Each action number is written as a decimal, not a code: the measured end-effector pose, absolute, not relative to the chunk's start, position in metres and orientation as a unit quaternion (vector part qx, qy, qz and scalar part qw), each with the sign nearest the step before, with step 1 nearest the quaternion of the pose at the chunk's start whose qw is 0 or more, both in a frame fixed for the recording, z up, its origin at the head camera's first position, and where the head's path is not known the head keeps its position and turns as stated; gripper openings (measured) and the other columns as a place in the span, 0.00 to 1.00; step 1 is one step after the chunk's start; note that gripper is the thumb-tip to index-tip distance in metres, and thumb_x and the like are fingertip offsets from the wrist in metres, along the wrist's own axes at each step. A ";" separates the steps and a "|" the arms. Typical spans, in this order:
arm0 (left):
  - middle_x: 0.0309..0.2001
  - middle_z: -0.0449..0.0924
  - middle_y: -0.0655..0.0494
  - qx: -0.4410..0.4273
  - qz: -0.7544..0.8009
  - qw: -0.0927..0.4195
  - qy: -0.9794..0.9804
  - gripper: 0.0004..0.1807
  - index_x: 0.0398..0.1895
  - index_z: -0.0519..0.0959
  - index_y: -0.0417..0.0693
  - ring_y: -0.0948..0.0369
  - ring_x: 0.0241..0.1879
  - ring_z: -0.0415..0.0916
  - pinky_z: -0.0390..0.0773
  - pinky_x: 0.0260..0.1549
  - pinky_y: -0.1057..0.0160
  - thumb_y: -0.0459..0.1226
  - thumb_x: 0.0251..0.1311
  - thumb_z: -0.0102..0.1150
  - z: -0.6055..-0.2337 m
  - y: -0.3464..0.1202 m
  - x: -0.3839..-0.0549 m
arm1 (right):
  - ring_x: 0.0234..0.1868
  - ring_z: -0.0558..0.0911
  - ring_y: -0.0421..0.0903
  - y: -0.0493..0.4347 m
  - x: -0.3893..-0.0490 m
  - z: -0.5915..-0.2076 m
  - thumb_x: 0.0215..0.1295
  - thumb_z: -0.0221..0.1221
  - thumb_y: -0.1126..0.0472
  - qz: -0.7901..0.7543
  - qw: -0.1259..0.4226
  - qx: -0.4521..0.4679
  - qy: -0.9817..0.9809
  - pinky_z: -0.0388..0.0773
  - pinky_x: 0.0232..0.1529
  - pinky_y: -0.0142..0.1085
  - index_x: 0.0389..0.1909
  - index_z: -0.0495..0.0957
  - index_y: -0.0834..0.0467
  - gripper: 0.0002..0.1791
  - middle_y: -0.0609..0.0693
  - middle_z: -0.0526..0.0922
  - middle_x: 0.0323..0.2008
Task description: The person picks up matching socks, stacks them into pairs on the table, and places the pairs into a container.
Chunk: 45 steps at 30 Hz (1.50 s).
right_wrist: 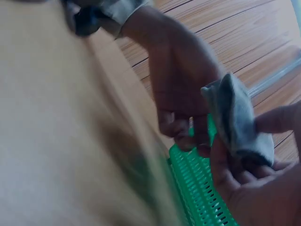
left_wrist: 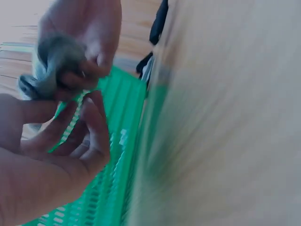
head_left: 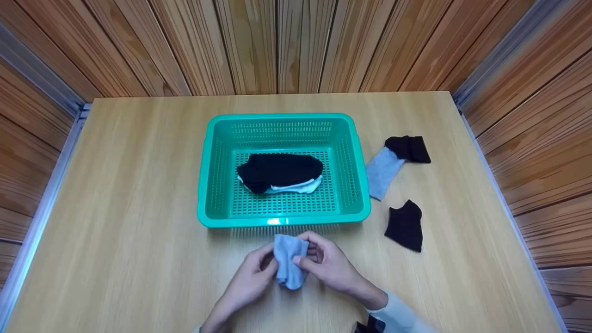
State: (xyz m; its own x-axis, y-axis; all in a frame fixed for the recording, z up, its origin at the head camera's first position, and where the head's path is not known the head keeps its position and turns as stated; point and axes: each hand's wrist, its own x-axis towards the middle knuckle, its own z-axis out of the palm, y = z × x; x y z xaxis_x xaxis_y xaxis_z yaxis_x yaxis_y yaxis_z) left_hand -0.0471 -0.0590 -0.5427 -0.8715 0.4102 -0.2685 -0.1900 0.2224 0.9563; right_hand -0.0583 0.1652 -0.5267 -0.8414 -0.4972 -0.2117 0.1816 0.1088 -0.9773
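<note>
A folded grey-blue sock point(head_left: 290, 261) is held up between both hands in front of the basket. My right hand point(head_left: 335, 268) grips it from the right, thumb on the near face and fingers behind. My left hand point(head_left: 252, 277) pinches the sock's left edge between thumb and forefinger; its other fingers curve loosely below in the left wrist view. Seen from the right wrist, the sock point(right_wrist: 240, 122) is a compact folded bundle. The green basket point(head_left: 284, 222) holds a folded black sock point(head_left: 282, 169) on top of a pale one point(head_left: 300, 186).
Right of the basket, a grey sock point(head_left: 383, 173) lies flat, partly under a folded black sock point(head_left: 411, 149). Another black sock point(head_left: 405, 226) lies nearer. Wood-panelled walls point(head_left: 300, 46) stand behind and beside the table point(head_left: 125, 208).
</note>
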 end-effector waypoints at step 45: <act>0.43 0.82 0.51 0.017 0.537 0.250 0.806 0.15 0.54 0.79 0.42 0.59 0.38 0.74 0.75 0.36 0.66 0.36 0.67 0.67 -0.539 -0.103 -0.049 | 0.24 0.73 0.32 0.218 -0.061 -0.536 0.71 0.66 0.60 -0.480 0.240 -0.108 0.837 0.70 0.24 0.25 0.45 0.79 0.65 0.11 0.46 0.78 0.32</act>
